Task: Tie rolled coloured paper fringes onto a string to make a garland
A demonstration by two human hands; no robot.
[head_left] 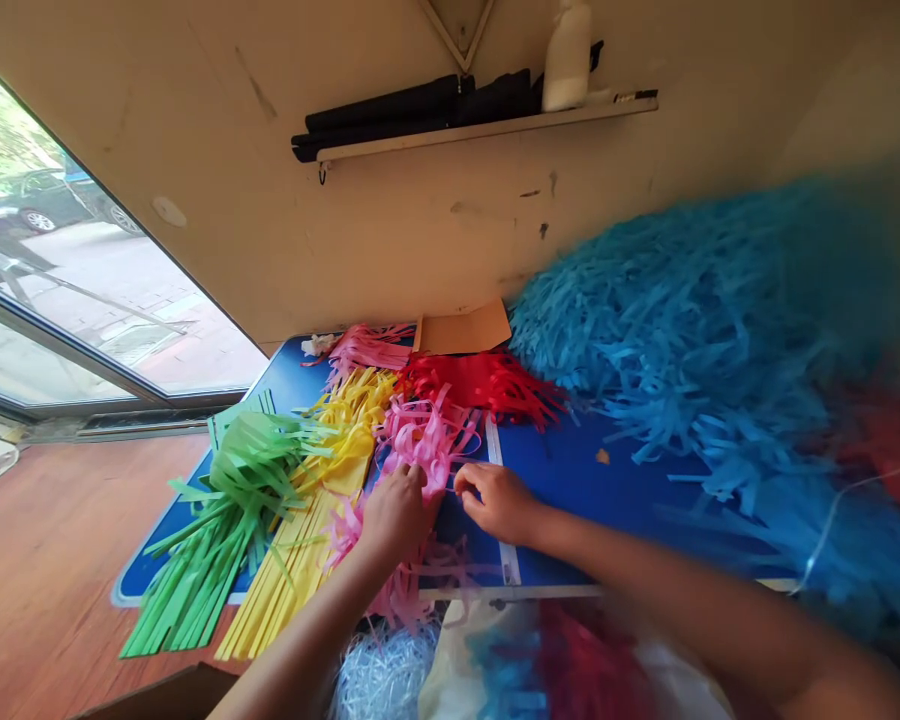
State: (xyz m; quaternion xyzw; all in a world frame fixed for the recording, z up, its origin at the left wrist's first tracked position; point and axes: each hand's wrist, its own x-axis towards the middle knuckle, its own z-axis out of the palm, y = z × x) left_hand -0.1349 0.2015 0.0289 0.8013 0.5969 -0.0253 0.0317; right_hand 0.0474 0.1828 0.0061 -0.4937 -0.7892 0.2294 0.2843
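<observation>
Bundles of fringed paper strips lie on a blue table [570, 465]. My left hand [396, 510] rests on the pink fringed paper [424, 435] with its fingers curled into the strips. My right hand [497, 500] is beside it, fingers pinched on a thin pink strip at the bundle's right edge. Yellow fringed paper [322, 480] lies just left of the pink, and green fringed paper [225, 500] further left. Red fringed paper [487, 385] lies behind the pink bundle.
A big heap of blue fringed paper [720, 330] fills the right side. A brown cardboard piece [465, 328] leans at the wall. A wall shelf [487, 125] holds dark rolls and a white bottle [566, 55]. White shredded strips [382, 675] lie near me. A window [60, 280] is at left.
</observation>
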